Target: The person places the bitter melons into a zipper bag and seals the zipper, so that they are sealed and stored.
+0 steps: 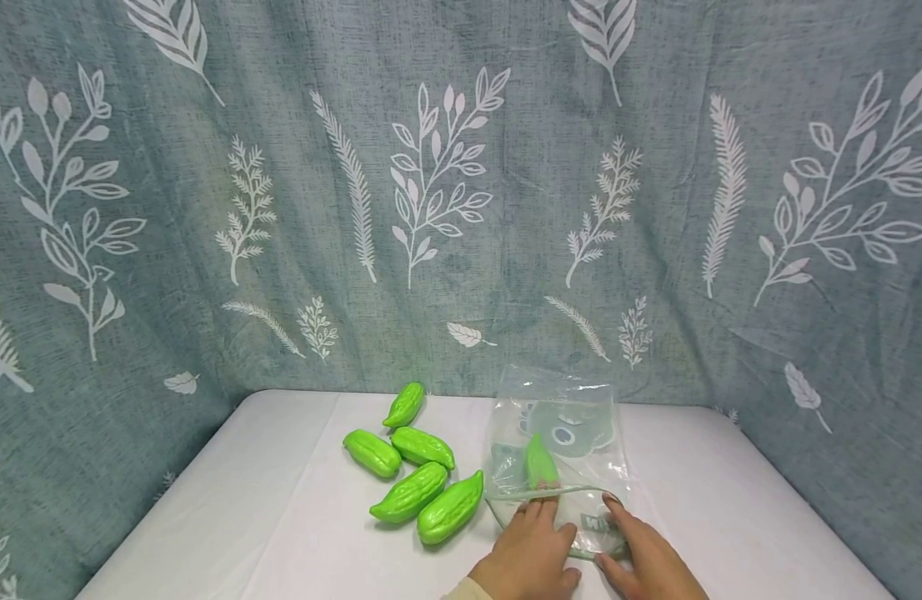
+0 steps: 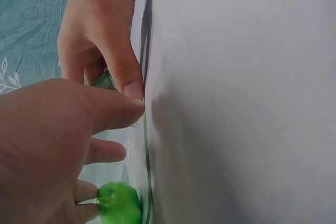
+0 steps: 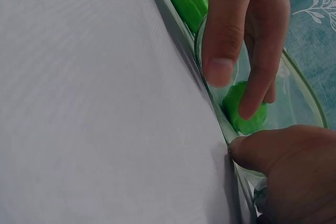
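A clear zip bag (image 1: 506,417) with a green rim and a printed cartoon lies flat, its mouth toward me. Inside it is one bright green bitter melon (image 1: 539,467), its blunt end near the opening. The fingers of my left hand (image 1: 527,552) reach into the mouth, fairly straight, their tips against that melon's end (image 2: 119,203). My right hand (image 1: 648,557) pinches the right side of the bag's mouth and keeps it apart; its thumb is on the near rim in the right wrist view. Its other fingers are partly hidden there.
Left of the bag, several more green bitter melons lie loosely grouped, one (image 1: 449,508) close to the bag's edge and another (image 1: 405,404) farthest back. A white cloth (image 1: 296,517) covers the table. Leaf-patterned curtains (image 1: 461,250) stand behind and at both sides.
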The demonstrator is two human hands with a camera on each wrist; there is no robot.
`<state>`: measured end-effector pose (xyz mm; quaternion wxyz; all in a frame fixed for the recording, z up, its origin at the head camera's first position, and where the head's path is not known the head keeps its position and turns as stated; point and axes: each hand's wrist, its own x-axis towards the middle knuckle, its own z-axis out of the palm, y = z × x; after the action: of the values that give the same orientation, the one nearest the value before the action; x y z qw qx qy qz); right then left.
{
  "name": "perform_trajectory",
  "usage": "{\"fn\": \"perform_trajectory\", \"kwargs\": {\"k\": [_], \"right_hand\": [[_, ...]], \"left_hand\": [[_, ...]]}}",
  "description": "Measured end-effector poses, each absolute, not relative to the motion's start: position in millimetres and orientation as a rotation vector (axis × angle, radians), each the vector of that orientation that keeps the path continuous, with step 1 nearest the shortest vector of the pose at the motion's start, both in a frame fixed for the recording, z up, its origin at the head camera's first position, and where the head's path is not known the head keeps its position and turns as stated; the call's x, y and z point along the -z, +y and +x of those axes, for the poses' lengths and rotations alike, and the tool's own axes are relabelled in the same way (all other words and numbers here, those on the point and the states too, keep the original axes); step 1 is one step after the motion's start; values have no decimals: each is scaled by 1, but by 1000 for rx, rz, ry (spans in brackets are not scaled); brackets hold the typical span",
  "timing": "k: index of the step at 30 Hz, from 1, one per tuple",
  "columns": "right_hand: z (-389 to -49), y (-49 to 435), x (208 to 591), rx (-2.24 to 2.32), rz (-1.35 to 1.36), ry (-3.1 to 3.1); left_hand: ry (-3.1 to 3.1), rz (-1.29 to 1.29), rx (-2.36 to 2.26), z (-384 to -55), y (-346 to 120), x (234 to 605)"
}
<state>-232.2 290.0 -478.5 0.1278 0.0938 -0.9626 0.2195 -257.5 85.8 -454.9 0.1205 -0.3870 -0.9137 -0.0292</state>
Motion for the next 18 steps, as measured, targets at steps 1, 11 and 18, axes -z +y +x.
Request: {"fn": "perform_trajectory", "kwargs": {"k": [1,11,18], "right_hand": [[-232,290,478,-640,273,-2801],[-230,290,478,-643,272,-2805],[-229,290,477,-647,281,-2803]], "left_hand": [[-2669,-1131,83,-258,86,455],[-2594,-1257,111,-249,78,451],[-2501,-1285,267,-239,59,439]]}}
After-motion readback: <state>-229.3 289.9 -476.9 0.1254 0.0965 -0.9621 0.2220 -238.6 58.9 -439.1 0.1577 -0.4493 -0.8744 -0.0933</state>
